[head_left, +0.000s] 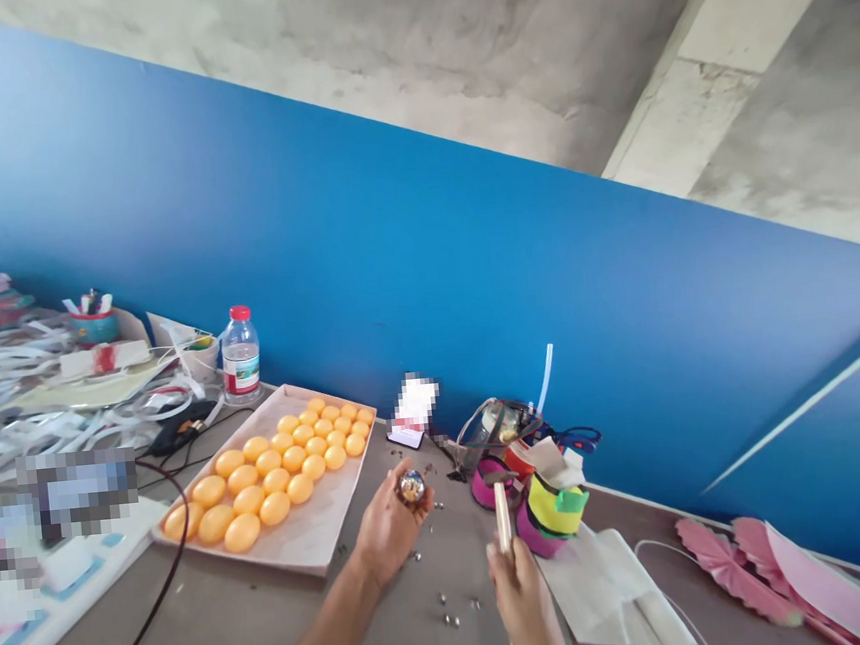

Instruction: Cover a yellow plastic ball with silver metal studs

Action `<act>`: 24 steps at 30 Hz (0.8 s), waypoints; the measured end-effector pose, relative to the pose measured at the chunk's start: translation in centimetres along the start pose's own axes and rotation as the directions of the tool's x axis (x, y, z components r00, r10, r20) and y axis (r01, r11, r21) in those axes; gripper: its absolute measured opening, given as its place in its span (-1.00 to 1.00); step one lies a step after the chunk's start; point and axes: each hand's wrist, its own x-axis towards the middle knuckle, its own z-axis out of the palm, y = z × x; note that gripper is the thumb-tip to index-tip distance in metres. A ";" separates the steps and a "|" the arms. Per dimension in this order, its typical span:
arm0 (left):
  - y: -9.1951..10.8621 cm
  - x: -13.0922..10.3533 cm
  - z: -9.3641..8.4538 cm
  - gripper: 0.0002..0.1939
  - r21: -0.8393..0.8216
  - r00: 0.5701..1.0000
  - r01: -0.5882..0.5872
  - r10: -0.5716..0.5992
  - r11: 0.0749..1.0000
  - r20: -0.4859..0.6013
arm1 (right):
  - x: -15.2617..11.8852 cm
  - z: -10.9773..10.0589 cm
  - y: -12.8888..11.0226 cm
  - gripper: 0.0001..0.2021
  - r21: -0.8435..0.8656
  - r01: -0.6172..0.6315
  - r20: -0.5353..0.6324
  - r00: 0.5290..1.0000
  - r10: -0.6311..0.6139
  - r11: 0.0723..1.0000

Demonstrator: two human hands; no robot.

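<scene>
My left hand (392, 527) is closed around a shiny silver ball (412, 485), which shows at the fingertips above the table (396, 627). In my right hand (519, 586) is a hammer with a pale wooden handle (503, 522) and a dark head at its top. The hammer stands upright, apart from the ball. Several small shiny metal bits (450, 620) lie on the table between my two hands. To the left of my left hand is a shallow tray (311, 556) holding rows of orange balls (248, 501).
A phone (412, 409) leans against the blue partition (425, 263). Magenta and yellow tape-like rolls (556, 507) stand beyond my right hand, near a white sheet (620, 597). Pink fans (753, 570) lie far right. A bottle (241, 357) and cluttered white strips (19, 368) are left.
</scene>
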 end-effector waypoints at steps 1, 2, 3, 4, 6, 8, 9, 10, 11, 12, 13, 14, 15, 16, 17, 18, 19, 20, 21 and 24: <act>0.1 0.0 -0.1 -0.63 -0.004 1.000 -0.007 0.007 1.000 0.006 | 0.4 -0.1 0.7 -0.64 -0.090 -0.031 0.008 0.999 0.032 0.995; 0.1 0.1 -0.1 -0.61 -0.004 1.000 -0.010 0.010 1.000 0.017 | 0.7 -0.2 1.3 -0.65 -0.169 -0.061 -0.001 0.998 0.062 0.984; 0.2 0.1 -0.2 -0.58 -0.003 1.000 -0.013 0.013 1.000 0.028 | 0.9 -0.1 1.7 -0.65 -0.233 -0.078 -0.003 0.997 0.079 0.969; 0.2 0.1 -0.3 -0.55 -0.003 0.999 -0.017 0.017 1.000 0.039 | 1.0 -0.1 2.0 -0.64 -0.284 -0.083 0.002 0.996 0.087 0.955; 0.2 0.1 -0.4 -0.53 0.003 0.998 -0.031 0.031 1.000 0.058 | 0.9 0.1 1.9 -0.63 -0.356 -0.057 0.049 0.996 0.080 0.933; 0.2 0.0 -0.5 -0.56 0.021 0.996 -0.043 0.042 0.999 0.082 | 0.6 0.2 1.6 -0.65 -0.403 -0.019 0.112 0.991 0.070 0.915; 0.2 0.0 -0.5 -0.59 0.035 0.995 -0.047 0.044 0.998 0.093 | 0.4 0.3 1.4 -0.66 -0.420 -0.006 0.131 0.989 0.067 0.908; 0.2 -0.1 -0.5 -0.62 0.052 0.994 -0.049 0.043 0.997 0.102 | 0.2 0.4 1.3 -0.67 -0.432 0.009 0.144 0.988 0.059 0.902; 0.3 -0.1 -0.5 -0.66 0.070 0.993 -0.049 0.042 0.996 0.107 | 0.1 0.4 1.2 -0.67 -0.442 0.029 0.156 0.987 0.045 0.897; 0.3 -0.1 -0.5 -0.69 0.087 0.993 -0.049 0.039 0.995 0.107 | 0.0 0.5 1.2 -0.67 -0.450 0.052 0.169 0.985 0.028 0.891; 0.3 -0.2 -0.5 -0.71 0.100 0.994 -0.050 0.039 0.994 0.103 | -0.1 0.5 1.3 -0.67 -0.460 0.077 0.185 0.983 0.010 0.885; 0.3 -0.2 -0.5 -0.73 0.109 0.994 -0.052 0.042 0.993 0.098 | -0.1 0.5 1.4 -0.68 -0.472 0.101 0.201 0.980 -0.005 0.876; 0.4 -0.2 -0.5 -0.74 0.112 0.995 -0.055 0.044 0.992 0.094 | -0.2 0.5 1.6 -0.69 -0.488 0.121 0.213 0.977 -0.017 0.864; 0.4 -0.2 -0.5 -0.74 0.111 0.995 -0.057 0.047 0.992 0.090 | -0.2 0.5 1.7 -0.70 -0.508 0.134 0.215 0.976 -0.026 0.851; 0.4 -0.1 -0.5 -0.75 0.106 0.995 -0.058 0.049 0.993 0.086 | -0.2 0.4 1.8 -0.71 -0.529 0.141 0.208 0.978 -0.034 0.837; 0.5 0.0 -0.5 -0.76 0.098 0.995 -0.058 0.050 0.993 0.082 | -0.2 0.4 1.9 -0.71 -0.552 0.145 0.195 0.980 -0.042 0.821; 0.6 0.0 -0.6 -0.77 0.090 0.996 -0.054 0.048 0.994 0.076 | -0.1 0.4 1.9 -0.71 -0.576 0.149 0.183 0.982 -0.051 0.803; 0.7 0.1 -0.6 -0.77 0.081 0.997 -0.051 0.045 0.995 0.066 | -0.1 0.4 1.9 -0.71 -0.601 0.154 0.171 0.983 -0.062 0.784; 0.8 0.1 -0.6 -0.78 0.075 0.998 -0.044 0.040 0.996 0.058 | -0.1 0.3 1.8 -0.71 -0.626 0.158 0.157 0.985 -0.076 0.764; 1.0 0.2 -0.6 -0.80 0.068 0.999 -0.044 0.041 0.997 0.033 | 0.1 0.1 1.2 -0.69 -0.671 0.151 0.072 0.988 -0.138 0.726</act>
